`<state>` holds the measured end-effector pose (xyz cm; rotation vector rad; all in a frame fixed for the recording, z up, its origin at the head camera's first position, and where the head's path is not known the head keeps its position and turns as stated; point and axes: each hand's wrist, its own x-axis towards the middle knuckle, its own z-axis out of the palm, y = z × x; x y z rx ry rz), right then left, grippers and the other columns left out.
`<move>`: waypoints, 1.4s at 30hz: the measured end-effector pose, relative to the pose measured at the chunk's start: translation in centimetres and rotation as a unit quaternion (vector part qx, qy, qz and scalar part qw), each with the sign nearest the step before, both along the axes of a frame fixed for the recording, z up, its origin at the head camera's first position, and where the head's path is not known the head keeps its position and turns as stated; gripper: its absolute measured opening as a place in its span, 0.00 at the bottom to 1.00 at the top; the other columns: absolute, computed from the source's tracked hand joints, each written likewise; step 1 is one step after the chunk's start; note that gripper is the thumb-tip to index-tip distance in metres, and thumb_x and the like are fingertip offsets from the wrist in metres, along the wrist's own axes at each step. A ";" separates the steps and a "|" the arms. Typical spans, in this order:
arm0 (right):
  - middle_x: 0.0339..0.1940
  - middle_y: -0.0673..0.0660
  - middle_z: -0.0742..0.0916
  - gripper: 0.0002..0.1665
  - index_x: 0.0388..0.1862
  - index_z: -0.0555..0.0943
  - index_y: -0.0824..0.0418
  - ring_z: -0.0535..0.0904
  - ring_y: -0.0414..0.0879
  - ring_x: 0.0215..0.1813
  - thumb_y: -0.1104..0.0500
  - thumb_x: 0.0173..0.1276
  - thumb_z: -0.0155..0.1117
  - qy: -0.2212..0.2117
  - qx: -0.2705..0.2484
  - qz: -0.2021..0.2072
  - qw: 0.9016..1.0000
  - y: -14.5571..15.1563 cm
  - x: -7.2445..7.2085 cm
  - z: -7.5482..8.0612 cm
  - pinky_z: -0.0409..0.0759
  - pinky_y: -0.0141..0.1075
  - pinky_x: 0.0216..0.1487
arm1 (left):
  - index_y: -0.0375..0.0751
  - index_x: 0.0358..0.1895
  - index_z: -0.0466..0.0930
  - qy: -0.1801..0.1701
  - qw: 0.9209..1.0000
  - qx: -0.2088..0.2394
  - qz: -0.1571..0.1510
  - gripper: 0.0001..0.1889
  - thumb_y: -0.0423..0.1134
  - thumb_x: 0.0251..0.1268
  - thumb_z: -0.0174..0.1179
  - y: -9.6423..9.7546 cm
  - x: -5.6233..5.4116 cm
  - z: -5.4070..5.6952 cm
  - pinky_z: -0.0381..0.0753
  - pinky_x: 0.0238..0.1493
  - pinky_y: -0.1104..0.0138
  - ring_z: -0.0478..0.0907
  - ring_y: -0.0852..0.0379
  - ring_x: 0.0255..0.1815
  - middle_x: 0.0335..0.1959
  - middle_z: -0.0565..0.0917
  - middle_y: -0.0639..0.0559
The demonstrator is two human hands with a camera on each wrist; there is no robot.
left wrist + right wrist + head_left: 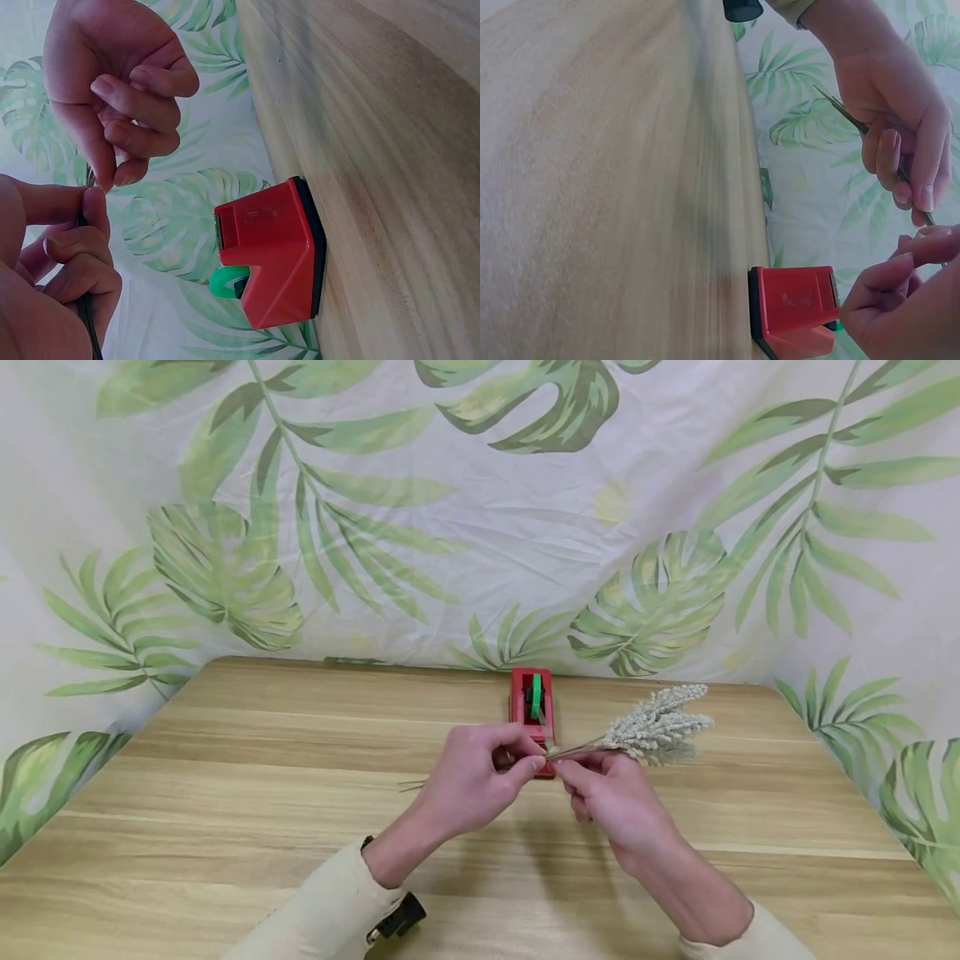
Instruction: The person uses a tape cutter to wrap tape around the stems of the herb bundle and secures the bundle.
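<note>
A bunch of pale grey, fluffy flower sprigs (660, 727) is held above the table, heads to the right. My left hand (468, 781) pinches its thin stems between thumb and forefinger; the stem ends (841, 111) stick out behind that hand. My right hand (626, 806) pinches the stems close beside the left fingertips, below the flower heads, its other fingers curled. Just beyond both hands stands a red tape dispenser (274, 251) with a green roll (537, 695) and a toothed cutting edge. In the left wrist view the flower heads are hidden.
The wood-grain table (247, 735) reaches back to a leaf-patterned cloth (517, 552), which hangs behind it and along both sides. A black device (397, 918) is worn at the left wrist, under a cream sleeve (322, 902).
</note>
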<state>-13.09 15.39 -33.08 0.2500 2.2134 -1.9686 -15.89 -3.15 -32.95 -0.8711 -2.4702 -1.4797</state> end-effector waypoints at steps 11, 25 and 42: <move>0.34 0.48 0.87 0.07 0.44 0.85 0.65 0.63 0.38 0.24 0.65 0.77 0.60 -0.008 -0.121 0.022 0.992 0.3 0.1 0.3 0.65 0.30 0.31 | 0.42 0.35 0.91 -0.024 1.000 -0.012 -0.008 0.05 0.30 0.70 0.68 0.1 0.0 0.0 0.75 0.26 0.73 0.75 0.67 0.23 0.29 0.90 0.52; 0.37 0.45 0.89 0.03 0.41 0.84 0.56 0.63 0.37 0.23 0.63 0.74 0.65 -0.036 -0.176 0.018 0.984 0.1 0.0 0.3 0.66 0.30 0.33 | 0.44 0.30 0.89 -0.030 0.999 -0.041 0.007 0.08 0.32 0.68 0.70 -0.3 -0.3 -0.1 0.73 0.24 0.73 0.74 0.66 0.22 0.28 0.90 0.52; 0.29 0.42 0.87 0.06 0.41 0.88 0.53 0.59 0.37 0.21 0.63 0.75 0.66 -0.025 -0.173 0.043 0.984 0.7 -0.3 0.0 0.62 0.30 0.32 | 0.38 0.41 0.91 -0.088 0.995 -0.046 0.000 0.09 0.32 0.76 0.61 -0.5 -0.3 0.2 0.69 0.23 0.73 0.75 0.63 0.23 0.28 0.89 0.50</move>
